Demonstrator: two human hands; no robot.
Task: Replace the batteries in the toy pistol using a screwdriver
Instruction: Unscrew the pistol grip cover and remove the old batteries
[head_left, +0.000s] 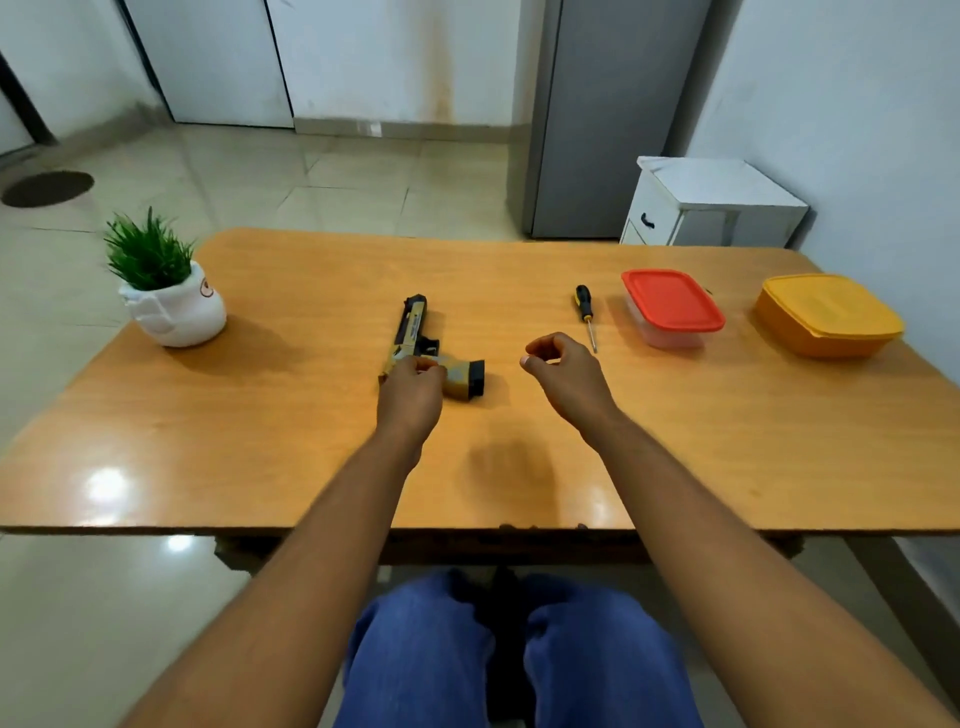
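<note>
while the left grip (413, 382) curls on the toy pistol (415, 338), the right grip (558, 369), loosely curled and empty, hovers near-left of the screwdriver (586, 314), whose shaft points near.

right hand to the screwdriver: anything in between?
Nothing visible. The right hand hangs loosely curled and empty above bare table; the screwdriver lies beyond it, tip toward the person. The red-lidded container sits past the screwdriver, off the path.

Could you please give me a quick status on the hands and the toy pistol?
Left hand gripping tan-and-black toy pistol on the table. Right hand empty, fingers loosely curled. Black-and-yellow screwdriver untouched. Nothing in the way.
</note>
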